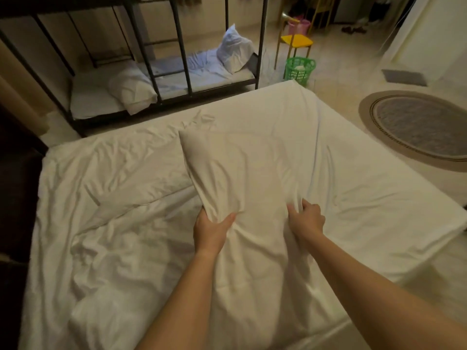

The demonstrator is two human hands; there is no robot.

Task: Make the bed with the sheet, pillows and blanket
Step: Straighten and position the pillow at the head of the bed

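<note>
I am gripping the pillow [240, 168] by its near end with both hands: my left hand [213, 229] is bunching the cover at one corner, and my right hand [307, 219] is clutching the other. It is lying mid-bed on the sheet [366, 198], pointing toward the far edge. Dragging it risks rucking the sheet (creased toward the left edge), or the cover slipping off its filling.

The left grip [211, 232] hides its fingers behind the pillow [242, 173]. The rug [417, 127] runs off the right edge, the bed [379, 210] off the bottom. What lies in the green basket [300, 72] is too small to tell.
</note>
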